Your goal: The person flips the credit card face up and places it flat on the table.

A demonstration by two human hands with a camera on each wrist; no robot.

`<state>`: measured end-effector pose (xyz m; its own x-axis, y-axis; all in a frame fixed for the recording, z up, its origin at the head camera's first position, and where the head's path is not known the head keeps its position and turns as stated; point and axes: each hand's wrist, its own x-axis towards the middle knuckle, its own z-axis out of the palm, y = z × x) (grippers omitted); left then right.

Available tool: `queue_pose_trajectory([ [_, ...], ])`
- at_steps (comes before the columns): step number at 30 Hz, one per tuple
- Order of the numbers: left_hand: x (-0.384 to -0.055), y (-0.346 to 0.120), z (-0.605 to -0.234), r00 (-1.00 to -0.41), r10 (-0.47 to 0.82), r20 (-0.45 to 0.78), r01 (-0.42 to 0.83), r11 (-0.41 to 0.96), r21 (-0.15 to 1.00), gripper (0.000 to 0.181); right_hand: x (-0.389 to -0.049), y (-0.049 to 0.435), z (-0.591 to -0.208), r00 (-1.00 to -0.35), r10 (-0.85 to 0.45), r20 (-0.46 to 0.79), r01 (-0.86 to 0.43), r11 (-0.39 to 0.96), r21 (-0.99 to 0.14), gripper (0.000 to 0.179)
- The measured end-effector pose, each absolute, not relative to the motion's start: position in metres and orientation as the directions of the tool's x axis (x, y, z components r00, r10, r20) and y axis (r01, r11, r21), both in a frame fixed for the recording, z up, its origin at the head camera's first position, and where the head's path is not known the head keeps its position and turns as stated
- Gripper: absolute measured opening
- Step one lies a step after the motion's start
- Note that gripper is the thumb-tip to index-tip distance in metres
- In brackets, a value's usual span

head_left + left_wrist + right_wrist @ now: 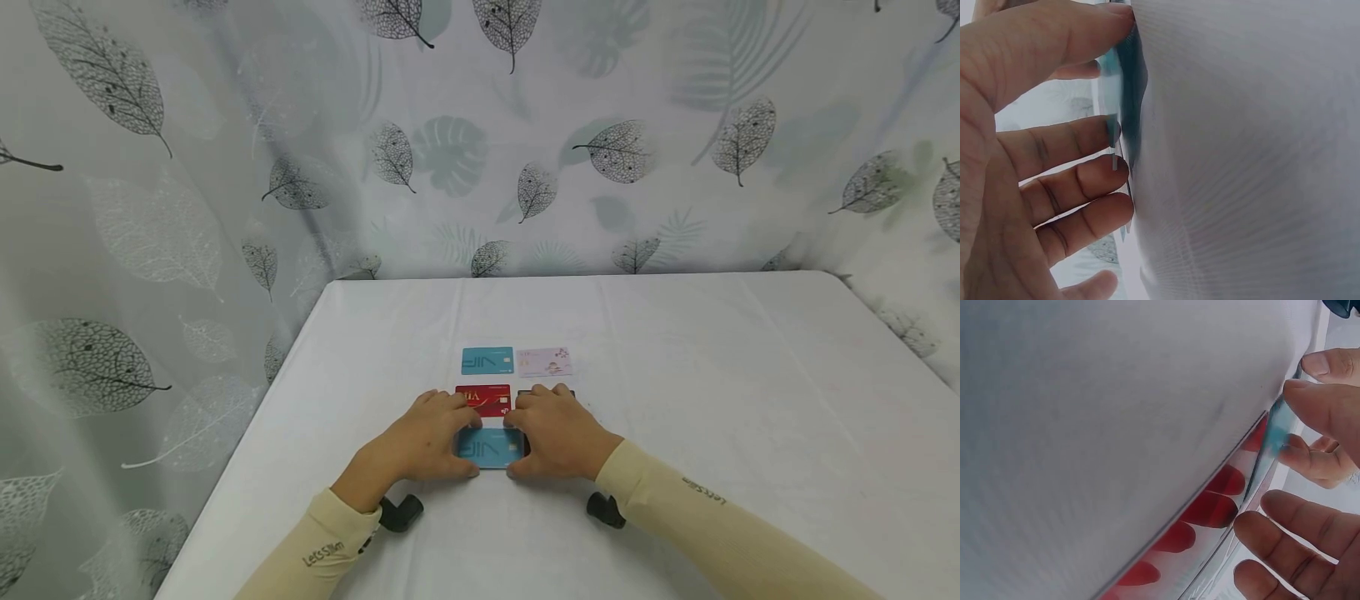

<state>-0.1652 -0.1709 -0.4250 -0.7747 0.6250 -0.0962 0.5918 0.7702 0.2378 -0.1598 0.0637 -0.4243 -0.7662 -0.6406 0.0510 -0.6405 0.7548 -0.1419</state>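
Note:
A blue card with a gold chip lies between my two hands, at the near end of a group of cards. My left hand holds its left end, thumb at the near corner and index finger at the far one. On the opposite end, my right hand holds it likewise by thumb and index finger. Just beyond my left fingers is a red card, partly covered by them. My right hand hides most of a dark card. In the right wrist view, a glossy surface shows reddish finger reflections.
Farther back on the white-covered table lie another blue card and a pale pink floral card, side by side. A leaf-patterned curtain stands behind the table and along its left and right sides.

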Motion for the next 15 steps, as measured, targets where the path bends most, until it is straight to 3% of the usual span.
queue_pose_trajectory([
  [15, -0.170, -0.145, -0.428, -0.722, 0.691, -0.030, 0.669, 0.708, 0.226, 0.055, -0.157, 0.082, -0.422, -0.797, -0.603, 0.031, -0.600, 0.785, -0.153, 0.052],
])
